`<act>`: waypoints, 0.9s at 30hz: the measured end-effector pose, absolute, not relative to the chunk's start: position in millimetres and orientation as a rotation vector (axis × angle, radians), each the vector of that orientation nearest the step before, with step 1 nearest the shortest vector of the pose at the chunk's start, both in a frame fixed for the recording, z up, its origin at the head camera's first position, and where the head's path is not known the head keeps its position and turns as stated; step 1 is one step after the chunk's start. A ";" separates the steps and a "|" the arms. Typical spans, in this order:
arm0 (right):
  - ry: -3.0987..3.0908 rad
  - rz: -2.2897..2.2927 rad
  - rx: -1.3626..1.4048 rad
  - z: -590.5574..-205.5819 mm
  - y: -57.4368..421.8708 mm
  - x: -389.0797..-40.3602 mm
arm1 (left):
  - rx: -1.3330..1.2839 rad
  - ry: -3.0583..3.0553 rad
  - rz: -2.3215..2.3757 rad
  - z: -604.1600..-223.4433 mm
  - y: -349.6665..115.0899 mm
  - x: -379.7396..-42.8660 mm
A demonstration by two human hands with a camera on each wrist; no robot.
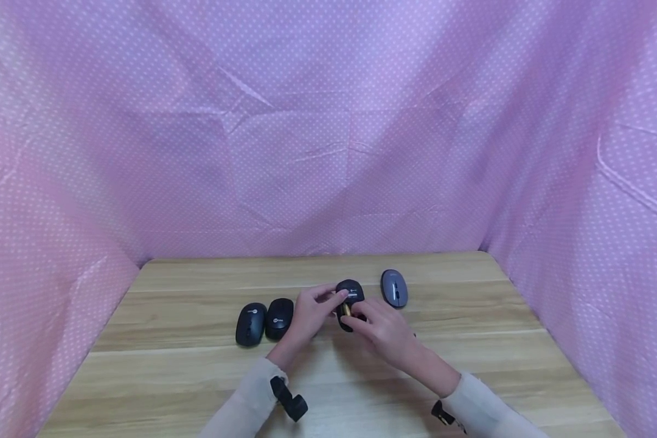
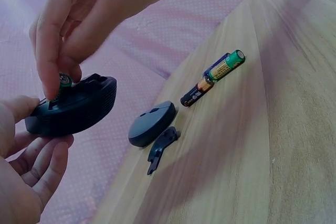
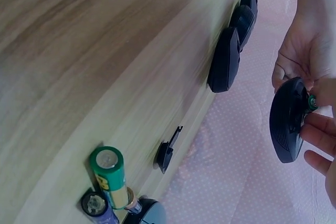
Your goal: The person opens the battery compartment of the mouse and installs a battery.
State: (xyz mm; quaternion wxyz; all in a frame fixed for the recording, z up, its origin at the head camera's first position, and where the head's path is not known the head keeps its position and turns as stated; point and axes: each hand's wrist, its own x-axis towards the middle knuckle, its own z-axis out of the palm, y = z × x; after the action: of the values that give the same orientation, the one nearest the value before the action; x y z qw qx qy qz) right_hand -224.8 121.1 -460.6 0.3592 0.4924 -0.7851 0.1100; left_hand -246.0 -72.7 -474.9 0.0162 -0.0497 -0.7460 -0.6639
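Note:
A black computer mouse (image 1: 353, 291) is held underside up above the table by my left hand (image 1: 309, 313). Its battery compartment faces up, with a label beside it. My right hand (image 1: 383, 331) pinches a green-ended battery (image 2: 64, 81) at that compartment; the head view shows the battery's gold side. In the left wrist view, my left fingers support the black mouse (image 2: 79, 109) from below and at one end. My right hand (image 2: 86, 24) comes down from above. The right fingers partly hide the compartment and the battery.
Two dark mice (image 1: 250, 324) lie side by side left of my hands. A grey mouse (image 1: 394, 288) lies on the right. Near it are a black battery cover (image 2: 161, 148), a green battery (image 2: 227, 65), a purple battery (image 3: 94, 203) and a black-and-copper battery (image 2: 195, 93).

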 end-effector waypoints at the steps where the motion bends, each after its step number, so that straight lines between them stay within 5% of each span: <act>1: -2.027 0.285 1.269 -460.7 121.0 -224.9 | -0.154 -2.317 -2.065 -474.2 -72.5 -245.7; 27: -1.984 0.546 1.171 -454.7 118.0 -219.3 | -0.181 -2.282 -1.983 -476.6 -69.3 -245.7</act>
State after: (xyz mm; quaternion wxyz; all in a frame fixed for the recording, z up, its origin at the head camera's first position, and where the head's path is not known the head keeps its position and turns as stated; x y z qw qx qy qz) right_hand -219.3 118.0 -454.7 0.3776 0.4579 -0.7759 0.2138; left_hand -245.7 -69.3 -476.6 0.0563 -0.0598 -0.7522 -0.6538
